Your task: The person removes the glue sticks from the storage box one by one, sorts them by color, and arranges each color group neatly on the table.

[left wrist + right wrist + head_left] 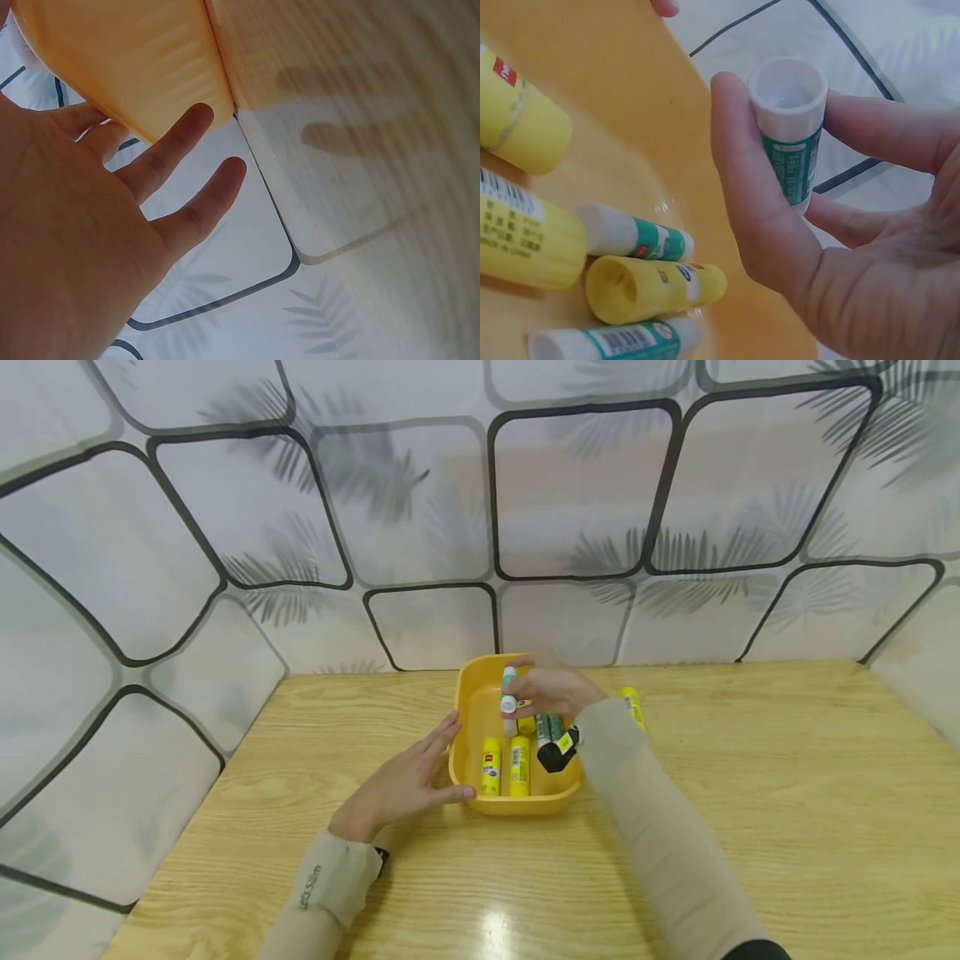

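My right hand point(553, 687) pinches a white and green glue stick point(791, 142) between thumb and fingers, above the yellow plastic basket point(467, 693). In the right wrist view the stick stands nearly upright, its hollow white end toward the camera. My left hand point(401, 789) touches the basket's left side, fingers spread and thumb at the front corner. In the basket lie two large yellow glue sticks point(491, 768), a smaller yellow glue stick point(656, 289) and several white and green glue sticks point(634, 231). My right wrist and its black camera partly cover the basket's right side.
Another yellow glue stick point(632, 703) lies on the wooden table point(787, 793) to the right of the basket, partly behind my right sleeve. A patterned white backdrop point(577, 493) rises along the table's back edge and left side.
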Tool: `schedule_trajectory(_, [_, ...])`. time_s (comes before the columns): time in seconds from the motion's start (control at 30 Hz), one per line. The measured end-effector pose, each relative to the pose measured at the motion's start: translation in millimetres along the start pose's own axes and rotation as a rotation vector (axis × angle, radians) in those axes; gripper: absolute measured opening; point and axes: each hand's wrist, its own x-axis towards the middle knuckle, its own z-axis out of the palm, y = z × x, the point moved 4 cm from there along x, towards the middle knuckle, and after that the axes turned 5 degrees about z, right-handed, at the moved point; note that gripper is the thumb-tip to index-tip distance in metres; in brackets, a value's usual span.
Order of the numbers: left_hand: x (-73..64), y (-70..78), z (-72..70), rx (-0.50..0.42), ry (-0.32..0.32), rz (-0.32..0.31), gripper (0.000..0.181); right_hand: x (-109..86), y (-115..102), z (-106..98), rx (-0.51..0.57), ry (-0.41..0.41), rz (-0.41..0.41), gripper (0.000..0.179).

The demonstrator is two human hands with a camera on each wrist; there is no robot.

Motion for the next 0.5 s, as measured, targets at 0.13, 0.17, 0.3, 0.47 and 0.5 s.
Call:
schedule_trajectory(0.13, [0.0,-0.2,0.6,-0.003,0.002,-0.003,0.095,-4.4,-2.6,-2.9,-0.065,0.029,-0.011,0.067])
schedule_trajectory(0.17, [-0.2,-0.5,0.8,-0.004,0.001,-0.004,0.095,-5.4,-3.1,-3.9,-0.073,0.038,-0.012,0.067])
schedule_trajectory(0.3, [-0.2,-0.8,1.4,-0.005,-0.002,-0.012,0.095,-8.6,-4.3,-9.8,-0.090,0.055,-0.024,0.067])
schedule_trajectory(0.47, [1.1,-0.4,1.1,0.002,-0.003,-0.003,0.095,-12.8,-4.8,-16.7,-0.097,0.055,-0.054,0.067])
schedule_trajectory(0.5, [1.4,-0.2,1.0,0.001,-0.003,-0.002,0.095,-13.7,-4.9,-17.7,-0.104,0.057,-0.061,0.067])
